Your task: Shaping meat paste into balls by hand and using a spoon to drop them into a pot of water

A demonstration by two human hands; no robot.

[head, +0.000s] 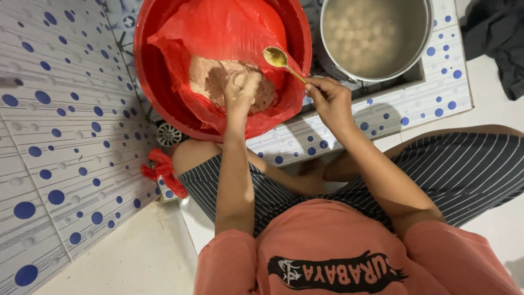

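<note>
An orange shirt [327, 251] fills the foreground as the left hand [240, 90] squeezes pinkish dough [215, 76] inside a plastic-lined red basin [158, 82]; the right hand [330, 101] pinches a gold spoon [281, 60] just beside it, near a steel pot [376, 38].

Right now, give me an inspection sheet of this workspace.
Surface: white tiles with blue dots; floor drain beside the basin.
Job's things: red basin lined with red plastic bag, holding pinkish-brown paste; gold spoon; metal pot of pale balls in cloudy liquid.
Clutter: red plastic scrap; dark cloth.
Grips: left hand pressed into the paste; right hand holds the spoon's handle.
Cables: nothing seen.
Surroundings: person sits on the floor, knees bent.
</note>
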